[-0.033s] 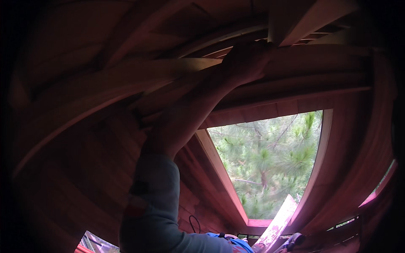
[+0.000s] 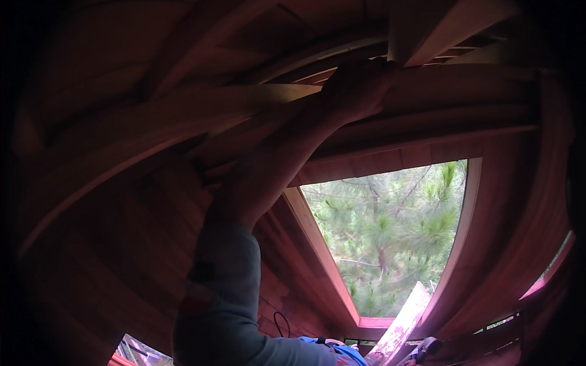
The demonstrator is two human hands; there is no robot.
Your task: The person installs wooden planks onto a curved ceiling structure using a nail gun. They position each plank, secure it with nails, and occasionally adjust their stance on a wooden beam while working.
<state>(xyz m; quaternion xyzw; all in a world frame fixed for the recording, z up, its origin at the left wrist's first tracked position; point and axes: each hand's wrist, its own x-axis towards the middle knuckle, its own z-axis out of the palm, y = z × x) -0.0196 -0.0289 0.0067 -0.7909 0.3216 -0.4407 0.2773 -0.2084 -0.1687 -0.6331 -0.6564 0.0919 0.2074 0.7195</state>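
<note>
Nothing shifts; work seems steady. Above the pale wood-framed window [image 2: 319, 244], our bare left hand [image 2: 359, 89] is beside the squared tan wooden beam [image 2: 448, 27]; we cannot tell its openness or hold.

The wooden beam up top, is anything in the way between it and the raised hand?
Nothing visible stands between them: the left hand is right at the lower end of the wooden beam, though shadow hides whether they touch.

No words, numbers or signs can be read; none on the board [image 2: 404, 320], window frame [image 2: 473, 195] or sleeve [image 2: 227, 274].
</note>
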